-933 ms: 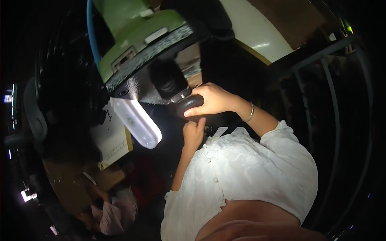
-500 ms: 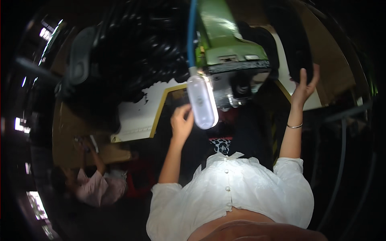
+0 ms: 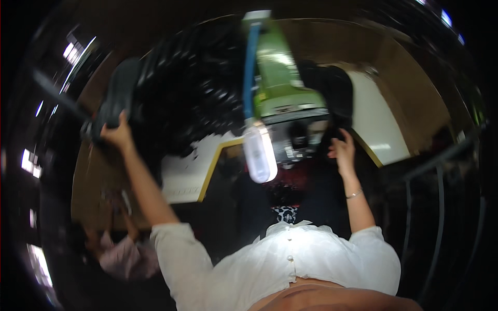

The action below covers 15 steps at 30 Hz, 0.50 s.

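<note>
My left hand reaches out to the far left. Its thumb and fingers close on the near end of a black sole-shaped piece, at the edge of a heap of glossy black pieces. Somewhat blurred, my right hand is raised just right of a green machine, fingers apart and nothing visible in it. Beyond that hand, more dark pieces lie against the machine's right side. What they are exactly is too dark to tell.
A bright lamp on a blue flexible arm hangs before the machine. The white worktop has a yellow edge with a cut-out. Metal rails stand at right. Another person sits at lower left.
My left hand has gone from beside the lamp out to the black piece at far left. My right hand has left the long black piece at right and come in toward the machine.
</note>
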Each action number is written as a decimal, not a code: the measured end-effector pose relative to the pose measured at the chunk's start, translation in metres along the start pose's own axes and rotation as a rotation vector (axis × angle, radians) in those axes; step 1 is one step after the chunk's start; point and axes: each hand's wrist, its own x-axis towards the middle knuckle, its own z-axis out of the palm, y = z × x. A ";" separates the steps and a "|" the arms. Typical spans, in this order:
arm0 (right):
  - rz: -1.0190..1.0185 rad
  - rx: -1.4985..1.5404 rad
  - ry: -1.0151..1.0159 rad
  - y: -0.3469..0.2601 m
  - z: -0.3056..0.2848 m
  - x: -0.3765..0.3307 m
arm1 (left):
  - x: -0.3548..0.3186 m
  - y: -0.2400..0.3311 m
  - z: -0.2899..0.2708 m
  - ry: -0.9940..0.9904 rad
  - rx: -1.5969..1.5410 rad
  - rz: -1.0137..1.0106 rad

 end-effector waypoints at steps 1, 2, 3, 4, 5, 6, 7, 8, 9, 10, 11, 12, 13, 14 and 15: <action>0.018 -0.002 -0.012 0.001 -0.001 -0.005 | -0.009 0.004 -0.002 -0.039 -0.124 0.112; 0.001 -0.011 -0.055 0.009 -0.006 -0.005 | -0.022 0.016 -0.008 -0.031 -0.105 0.047; 0.004 -0.012 -0.077 0.011 -0.005 -0.008 | -0.028 0.023 -0.019 -0.073 -0.212 0.016; 0.001 0.010 -0.094 0.013 -0.002 -0.010 | -0.028 0.022 -0.027 -0.045 0.018 0.112; 0.013 0.032 -0.110 0.015 0.001 -0.012 | -0.026 0.023 -0.030 -0.080 -0.101 0.136; 0.007 0.035 -0.125 0.017 0.000 -0.014 | -0.031 0.037 -0.033 -0.137 -0.123 0.104; 0.002 0.031 -0.149 0.017 0.001 -0.013 | -0.030 0.046 -0.038 -0.223 -0.091 0.085; 0.003 0.028 -0.159 0.018 0.000 -0.015 | -0.029 0.044 -0.030 -0.241 -0.202 0.109; -0.004 0.041 -0.183 0.018 0.002 -0.016 | -0.023 0.040 -0.027 -0.247 -0.300 0.133; 0.010 0.024 -0.194 0.017 0.002 -0.018 | -0.021 0.055 -0.034 -0.206 -0.353 0.194; 0.024 0.007 -0.207 0.015 0.001 -0.019 | -0.016 0.070 -0.046 -0.162 -0.404 0.254; 0.023 0.000 -0.206 0.015 0.000 -0.022 | -0.014 0.101 -0.072 -0.103 -0.417 0.349; 0.030 -0.009 -0.212 0.016 -0.001 -0.025 | -0.012 0.124 -0.101 0.001 -0.450 0.451; 0.041 -0.031 -0.210 0.019 -0.006 -0.029 | -0.027 0.150 -0.128 0.081 -0.398 0.311; 0.054 -0.049 -0.212 0.022 -0.010 -0.033 | -0.038 0.165 -0.157 0.091 -0.492 0.330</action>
